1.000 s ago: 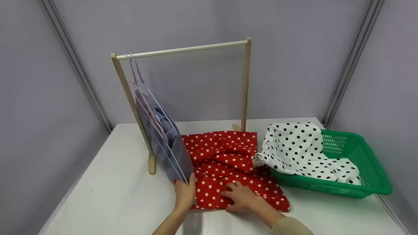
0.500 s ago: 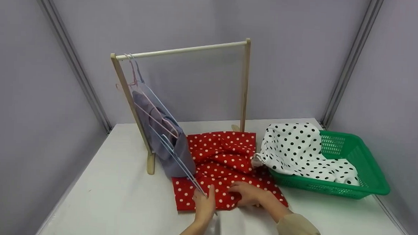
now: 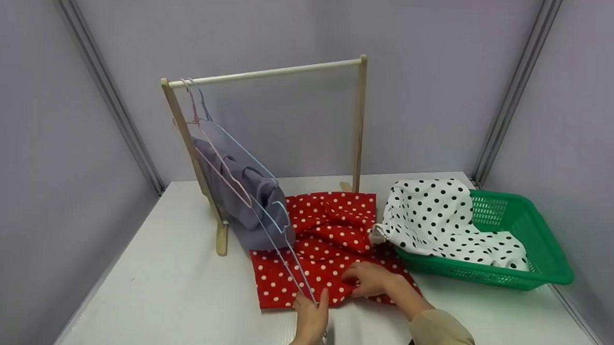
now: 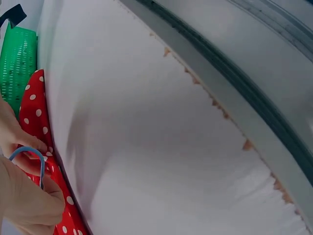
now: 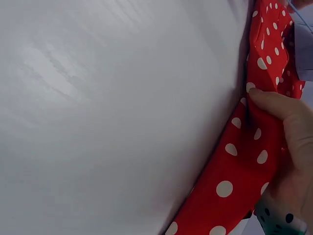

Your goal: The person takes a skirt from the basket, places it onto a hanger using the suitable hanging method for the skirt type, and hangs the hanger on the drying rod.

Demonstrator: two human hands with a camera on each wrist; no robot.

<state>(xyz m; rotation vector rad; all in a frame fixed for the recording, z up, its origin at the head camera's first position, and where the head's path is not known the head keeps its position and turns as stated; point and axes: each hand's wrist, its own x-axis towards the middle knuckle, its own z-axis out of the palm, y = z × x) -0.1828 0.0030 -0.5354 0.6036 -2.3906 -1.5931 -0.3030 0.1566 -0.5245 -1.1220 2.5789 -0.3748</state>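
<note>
My left hand (image 3: 311,318) holds the end of a light blue wire hanger (image 4: 42,167) above the near edge of the red cloth. The hanger slants away, its hook end in front of the grey-purple garment. A red polka-dot cloth (image 3: 330,241) lies rumpled on the white table. Its near edge is pinched by my right hand (image 3: 372,280); in the right wrist view the thumb presses on the bunched fabric, while the other fingers are partly hidden behind it. The grey-purple garment (image 3: 243,206) hangs at the left of the wooden rack, beside pink and blue hangers.
A wooden clothes rack (image 3: 270,74) stands at the back left. On the right is a green basket (image 3: 542,240), with a white cloth with black dots (image 3: 434,214) spilling over its left side. Grey walls (image 3: 425,84) enclose the table.
My left hand has drawn the blue hanger toward me and to the right, away from the hanging garment. My right hand has shifted slightly right and now gathers the red cloth's near edge.
</note>
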